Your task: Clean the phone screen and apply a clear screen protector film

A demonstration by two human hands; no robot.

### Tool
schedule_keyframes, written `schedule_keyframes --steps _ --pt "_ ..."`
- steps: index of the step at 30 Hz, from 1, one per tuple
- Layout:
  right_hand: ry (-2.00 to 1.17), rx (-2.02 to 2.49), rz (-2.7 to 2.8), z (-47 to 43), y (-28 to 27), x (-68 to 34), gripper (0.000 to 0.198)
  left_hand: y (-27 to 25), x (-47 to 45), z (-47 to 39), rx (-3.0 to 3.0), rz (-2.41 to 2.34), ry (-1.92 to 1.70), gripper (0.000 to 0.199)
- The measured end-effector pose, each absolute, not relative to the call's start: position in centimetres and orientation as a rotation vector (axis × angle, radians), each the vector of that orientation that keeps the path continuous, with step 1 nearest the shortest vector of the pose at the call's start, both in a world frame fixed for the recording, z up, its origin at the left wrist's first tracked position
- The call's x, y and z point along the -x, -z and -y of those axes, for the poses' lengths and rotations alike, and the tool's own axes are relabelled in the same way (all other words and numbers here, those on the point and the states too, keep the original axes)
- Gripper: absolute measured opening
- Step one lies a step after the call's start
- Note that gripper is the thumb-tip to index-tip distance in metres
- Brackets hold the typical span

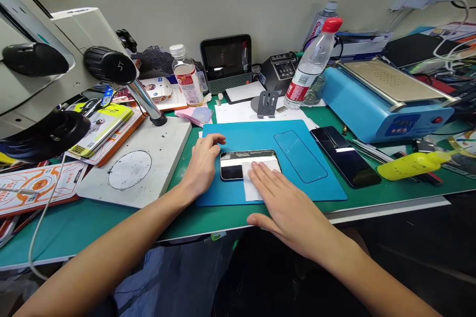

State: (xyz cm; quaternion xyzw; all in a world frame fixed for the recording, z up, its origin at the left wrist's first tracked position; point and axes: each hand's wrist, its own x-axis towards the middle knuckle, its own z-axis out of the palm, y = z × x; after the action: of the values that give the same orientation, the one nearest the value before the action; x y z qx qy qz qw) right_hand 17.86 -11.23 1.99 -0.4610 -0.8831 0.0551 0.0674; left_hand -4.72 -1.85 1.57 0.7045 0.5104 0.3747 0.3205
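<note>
A phone [231, 170] lies lengthwise on the blue mat [238, 133], its dark glossy screen reflecting a bright band. My right hand [282, 198] rests flat over a white wipe [251, 192], fingers stretched out and thumb spread away. The wipe covers the phone's right part and hangs over its near edge. Beside the phone's left end is my left hand [204, 162], with loosely bent fingers on the mat and nothing visible in them. A clear glass sheet with a black outline [301, 157] lies to the right of the phone.
A dark phone [345, 156] and a yellow squeeze bottle [414, 164] lie at right, before a blue heating plate machine [386, 104]. A microscope [67, 69] stands over its base [163, 158] at left. Drink bottles [188, 79] and a phone stand [268, 104] are behind.
</note>
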Motion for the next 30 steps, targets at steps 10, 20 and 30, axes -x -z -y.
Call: schedule_keyframes --steps 10,20,30 --pt "-0.174 1.194 2.742 9.1 -2.3 -14.9 0.098 -1.5 4.6 1.9 -1.896 -1.334 -0.954 0.037" --pt "-0.081 1.215 2.772 9.4 -2.1 -18.5 0.086 -1.6 4.7 2.0 -1.882 -1.340 -0.921 0.039" --pt "0.140 1.350 2.744 11.1 -2.0 -22.9 0.083 -2.0 4.8 2.1 -1.854 -1.349 -0.883 0.040"
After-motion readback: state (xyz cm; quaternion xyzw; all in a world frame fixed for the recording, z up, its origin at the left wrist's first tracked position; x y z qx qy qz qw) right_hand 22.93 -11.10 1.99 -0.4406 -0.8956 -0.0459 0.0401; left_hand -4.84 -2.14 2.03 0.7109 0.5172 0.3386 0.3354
